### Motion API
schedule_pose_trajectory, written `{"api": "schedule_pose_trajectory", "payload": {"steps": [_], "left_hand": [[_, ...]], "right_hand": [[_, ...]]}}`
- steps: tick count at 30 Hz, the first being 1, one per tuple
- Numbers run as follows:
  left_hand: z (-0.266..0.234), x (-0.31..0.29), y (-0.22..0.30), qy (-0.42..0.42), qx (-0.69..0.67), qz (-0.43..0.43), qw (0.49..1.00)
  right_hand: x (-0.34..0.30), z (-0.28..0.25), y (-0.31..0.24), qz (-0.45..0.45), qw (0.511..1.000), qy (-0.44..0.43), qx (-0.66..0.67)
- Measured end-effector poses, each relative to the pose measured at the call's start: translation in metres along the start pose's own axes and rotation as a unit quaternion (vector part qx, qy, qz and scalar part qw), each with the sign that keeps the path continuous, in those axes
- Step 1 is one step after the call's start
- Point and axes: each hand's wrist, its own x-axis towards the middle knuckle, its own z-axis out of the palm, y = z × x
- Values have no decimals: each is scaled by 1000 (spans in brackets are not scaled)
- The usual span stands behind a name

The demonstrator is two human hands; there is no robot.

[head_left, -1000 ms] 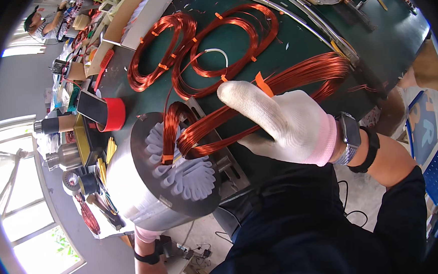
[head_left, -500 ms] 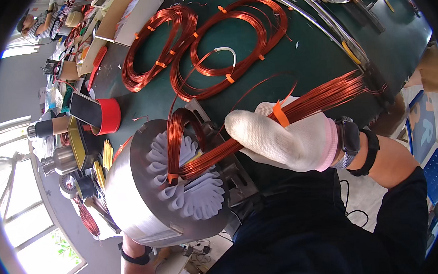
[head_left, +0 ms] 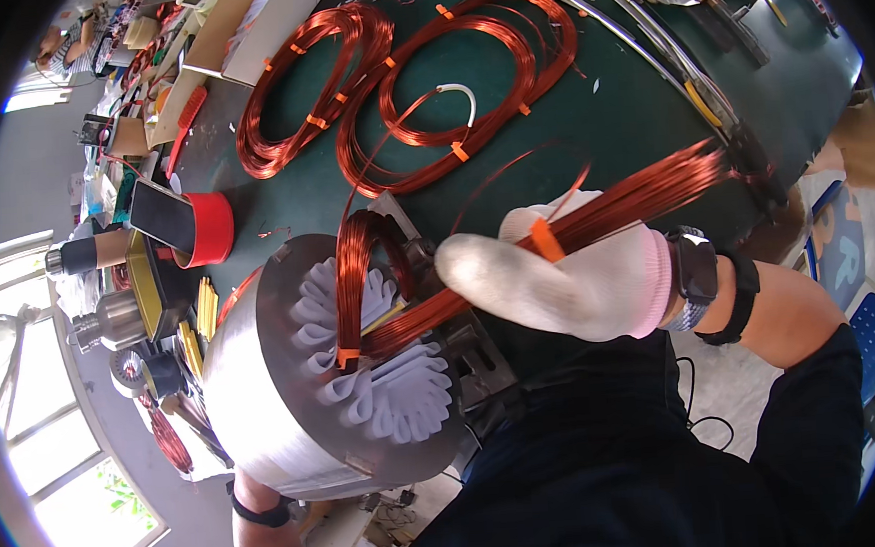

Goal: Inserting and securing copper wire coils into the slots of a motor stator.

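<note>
My right hand (head_left: 548, 282), in a white knit glove, is closed around a thick bundle of copper wire (head_left: 648, 195) bound with an orange tie (head_left: 546, 240). From the hand, the bundle runs down left into a metal motor stator (head_left: 254, 385), whose bore is ringed with looped white paper slot liners (head_left: 405, 401). Another part of the copper coil (head_left: 348, 289) arches up out of the stator, with an orange tie near its base. A thin yellowish stick (head_left: 383, 319) lies beside the coil. My left wrist (head_left: 258, 493) shows below the stator; the left fingers are hidden behind it.
Tied copper coils (head_left: 460, 152) lie on the dark green bench, one with a white sleeve (head_left: 462, 96). A red tape-like ring (head_left: 214, 227) holding a dark phone-like slab stands at left. Metal strips (head_left: 634, 46) lie far right. A metal bracket (head_left: 478, 356) adjoins the stator.
My right hand and the wire bundle have shifted slightly left, with the thumb blurred. The stator looks tipped a little. The yellowish stick beside the coil shows more now.
</note>
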Motion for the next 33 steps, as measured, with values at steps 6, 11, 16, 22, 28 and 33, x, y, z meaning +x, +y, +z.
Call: {"api": "schedule_pose_trajectory", "payload": {"steps": [6,11,16,22,28,33], "left_hand": [[-30,-24,-3,1,-8,-6,1000],[-4,10,-6,8,-19,-11,1000],[39,62,-20,1,-40,-19,999],[-22,-23,-25,3,-58,-21,998],[-11,-20,-31,7,-74,-25,997],[44,-13,-34,7,-87,-24,996]], "right_hand": [[0,3,3,16,999,-28,-34],[2,6,2,28,995,-64,-70],[1,7,2,55,987,-98,-116],[2,4,0,72,974,-137,-167],[11,27,19,-105,969,72,-210],[7,13,2,-30,968,-64,-239]]}}
